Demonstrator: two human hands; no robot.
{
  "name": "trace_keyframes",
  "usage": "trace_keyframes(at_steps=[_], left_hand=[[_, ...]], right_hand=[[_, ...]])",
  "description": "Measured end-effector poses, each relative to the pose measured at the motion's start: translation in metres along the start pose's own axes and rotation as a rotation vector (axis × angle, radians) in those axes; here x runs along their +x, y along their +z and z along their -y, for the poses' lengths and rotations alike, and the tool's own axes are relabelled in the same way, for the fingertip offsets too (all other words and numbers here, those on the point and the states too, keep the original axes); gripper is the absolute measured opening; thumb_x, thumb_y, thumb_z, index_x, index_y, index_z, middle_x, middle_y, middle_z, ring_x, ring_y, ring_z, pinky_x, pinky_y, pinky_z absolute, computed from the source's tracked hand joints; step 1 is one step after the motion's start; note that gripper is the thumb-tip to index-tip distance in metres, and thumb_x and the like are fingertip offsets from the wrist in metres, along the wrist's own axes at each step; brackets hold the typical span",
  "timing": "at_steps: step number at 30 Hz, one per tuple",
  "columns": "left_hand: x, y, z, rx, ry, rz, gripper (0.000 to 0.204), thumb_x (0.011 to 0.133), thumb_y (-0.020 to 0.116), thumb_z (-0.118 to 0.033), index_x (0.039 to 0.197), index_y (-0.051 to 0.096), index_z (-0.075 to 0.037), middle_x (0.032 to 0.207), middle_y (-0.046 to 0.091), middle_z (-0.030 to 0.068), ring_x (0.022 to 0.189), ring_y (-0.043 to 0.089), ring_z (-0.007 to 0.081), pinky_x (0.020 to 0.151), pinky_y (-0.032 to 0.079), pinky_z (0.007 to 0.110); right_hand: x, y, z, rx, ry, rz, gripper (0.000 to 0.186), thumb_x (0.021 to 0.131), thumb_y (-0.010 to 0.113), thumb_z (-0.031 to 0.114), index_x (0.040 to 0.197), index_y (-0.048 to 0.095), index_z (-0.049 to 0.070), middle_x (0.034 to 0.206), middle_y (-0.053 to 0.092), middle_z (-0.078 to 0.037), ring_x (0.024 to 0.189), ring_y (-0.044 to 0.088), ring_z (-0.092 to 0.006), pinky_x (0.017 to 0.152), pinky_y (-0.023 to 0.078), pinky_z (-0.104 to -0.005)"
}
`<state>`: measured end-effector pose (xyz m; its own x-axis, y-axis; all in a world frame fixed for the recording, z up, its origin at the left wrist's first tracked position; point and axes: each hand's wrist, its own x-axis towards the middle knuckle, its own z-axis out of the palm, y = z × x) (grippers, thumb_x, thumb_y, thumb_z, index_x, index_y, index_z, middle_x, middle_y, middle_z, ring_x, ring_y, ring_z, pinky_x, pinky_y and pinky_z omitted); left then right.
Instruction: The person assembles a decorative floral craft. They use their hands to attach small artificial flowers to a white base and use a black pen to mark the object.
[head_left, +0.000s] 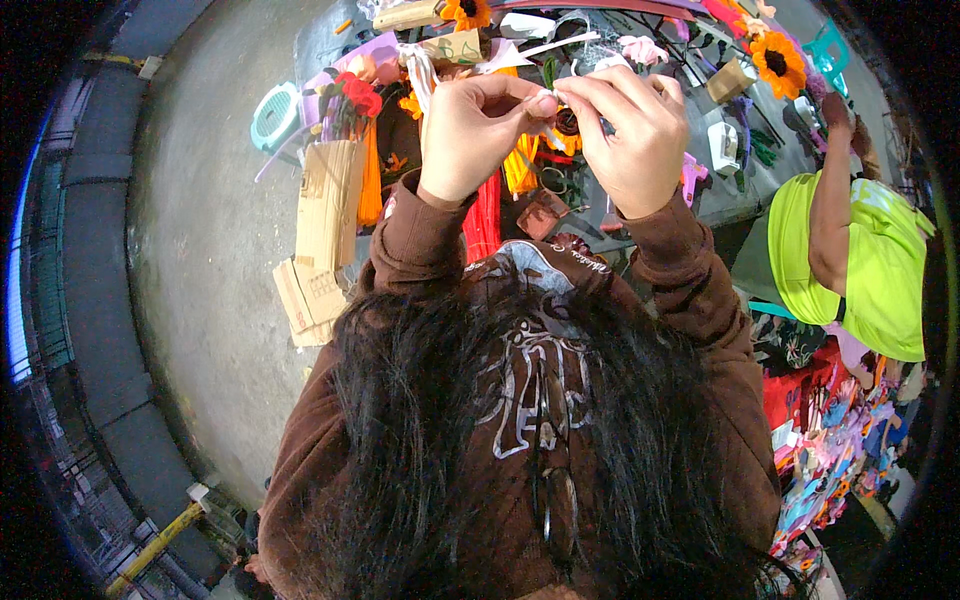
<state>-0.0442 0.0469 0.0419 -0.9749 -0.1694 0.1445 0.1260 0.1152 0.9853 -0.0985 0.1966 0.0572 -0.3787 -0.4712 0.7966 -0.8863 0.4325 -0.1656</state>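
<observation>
The left hand (468, 140) and right hand (635, 140) are held raised close together, fingertips (543, 104) pinched, palms turned inward.

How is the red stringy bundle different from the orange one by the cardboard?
The red bundle is bright red, but the orange bundle is yellowy orange. The red bundle shows between the left hand and right hand, lower down; the orange bundle is left of both, beside the cardboard. The red bundle looks wider here than the orange bundle. Both have long, thin strands running side by side.
</observation>
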Motion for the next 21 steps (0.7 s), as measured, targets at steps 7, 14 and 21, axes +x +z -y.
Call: trace_keyframes(at_steps=[7,14,21], left_hand=[[0.0,0.002,0.01,-0.176,-0.067,0.005,0.015,0.079,0.059,-0.008,0.086,0.061,0.006,0.074,0.062,0.0076,0.065,0.06,0.0115,0.059,0.051,0.024],[0.0,0.007,0.007,-0.201,-0.055,-0.018,0.019,0.079,0.061,-0.012,0.088,0.06,0.005,0.076,0.062,0.0069,0.065,0.059,0.0116,0.061,0.052,0.025],[-0.004,0.007,0.015,-0.223,-0.082,-0.054,0.02,0.076,0.065,-0.009,0.089,0.061,0.004,0.076,0.062,0.0069,0.065,0.06,0.0112,0.061,0.051,0.024]], right_hand=[[-0.011,0.009,-0.002,0.186,0.116,-0.042,0.009,0.067,0.065,0.009,0.075,0.06,0.008,0.069,0.057,-0.002,0.064,0.054,-0.0213,0.062,0.04,-0.0319],[-0.012,0.019,0.002,0.311,0.324,-0.149,0.008,0.069,0.065,0.005,0.075,0.061,0.004,0.069,0.059,-0.008,0.062,0.058,-0.0209,0.058,0.045,-0.0294],[-0.015,0.017,0.008,0.416,0.496,-0.159,0.007,0.071,0.065,0.003,0.076,0.061,0.001,0.07,0.06,-0.009,0.063,0.062,-0.0183,0.056,0.049,-0.0262]])
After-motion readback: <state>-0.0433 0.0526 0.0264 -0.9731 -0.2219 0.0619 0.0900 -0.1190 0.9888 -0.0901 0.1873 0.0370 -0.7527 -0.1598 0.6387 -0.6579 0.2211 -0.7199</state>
